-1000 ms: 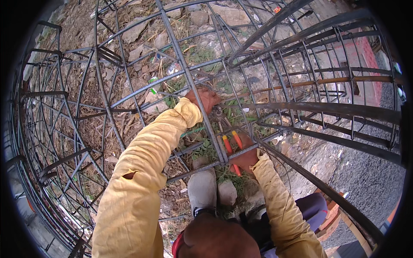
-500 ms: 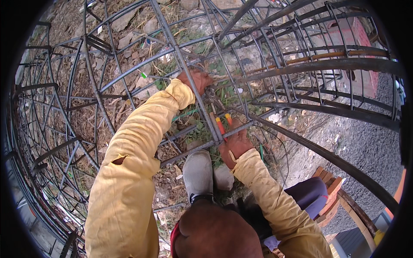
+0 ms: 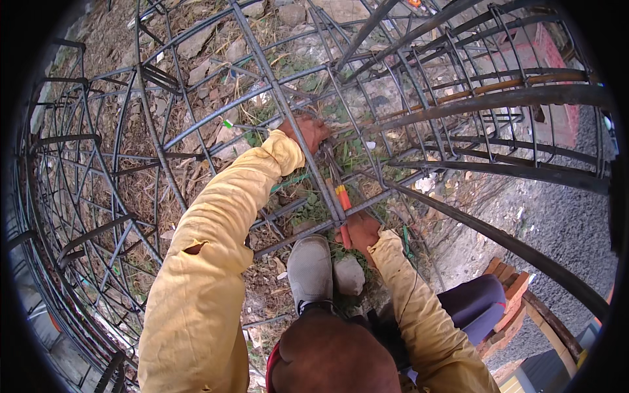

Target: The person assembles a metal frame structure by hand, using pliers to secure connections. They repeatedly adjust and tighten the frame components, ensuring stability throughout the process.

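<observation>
My right hand (image 3: 362,230) is closed round the orange and yellow handles of a pair of pincers (image 3: 342,198). The pincers' metal jaws point away from me, up to my left hand (image 3: 306,131). That hand is reached through the steel rebar cage (image 3: 280,98), behind one of its long bars. Its fingers are curled at the jaws, beside a bar crossing there; what they grip is too small to make out. Both arms wear yellow sleeves.
Rebar cages surround me, with a thick dark bar (image 3: 504,239) slanting to the lower right. Below are a grey shoe (image 3: 310,267), stones and weeds. Bricks (image 3: 510,298) and a gravel heap (image 3: 563,242) lie at the right, a pink box-like object (image 3: 550,59) behind the bars.
The pincers' handles, spread apart before, are now pressed together in my right hand, which sits slightly lower. My left hand stays at the jaws. The whole view has shifted a little.
</observation>
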Action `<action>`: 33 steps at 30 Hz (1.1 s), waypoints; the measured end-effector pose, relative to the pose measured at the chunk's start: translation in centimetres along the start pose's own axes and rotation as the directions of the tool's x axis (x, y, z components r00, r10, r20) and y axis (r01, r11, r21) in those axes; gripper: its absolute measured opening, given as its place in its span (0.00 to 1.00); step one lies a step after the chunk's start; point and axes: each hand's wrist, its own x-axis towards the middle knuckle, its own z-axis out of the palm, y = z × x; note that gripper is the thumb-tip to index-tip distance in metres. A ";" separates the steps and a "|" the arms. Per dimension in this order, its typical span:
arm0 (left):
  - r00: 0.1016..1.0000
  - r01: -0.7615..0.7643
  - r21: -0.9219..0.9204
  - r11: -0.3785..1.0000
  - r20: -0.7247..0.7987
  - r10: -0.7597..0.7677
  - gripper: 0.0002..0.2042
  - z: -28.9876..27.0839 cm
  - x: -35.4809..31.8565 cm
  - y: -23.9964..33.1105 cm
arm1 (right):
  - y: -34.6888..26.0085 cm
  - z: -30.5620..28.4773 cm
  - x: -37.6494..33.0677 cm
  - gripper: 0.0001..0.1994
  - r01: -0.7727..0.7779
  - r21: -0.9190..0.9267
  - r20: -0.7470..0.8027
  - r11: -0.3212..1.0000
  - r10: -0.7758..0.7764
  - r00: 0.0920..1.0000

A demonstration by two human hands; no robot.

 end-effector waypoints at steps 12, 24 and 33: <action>0.999 0.039 -0.014 0.999 0.037 -0.039 0.18 -0.5 -0.5 -0.1 | -8.3 -0.8 -1.7 0.12 -0.418 0.470 0.248 0.777 0.338 0.908; 0.991 0.097 -0.071 0.993 0.095 -0.090 0.21 -0.2 -0.5 0.4 | -8.0 1.6 -3.0 0.35 -0.043 -0.068 -0.192 0.997 0.030 0.981; 0.998 0.063 0.171 0.983 -0.038 -0.057 0.20 -1.7 -2.6 2.0 | -7.0 2.3 -3.1 0.40 -0.082 -0.569 -0.214 0.818 -0.051 0.976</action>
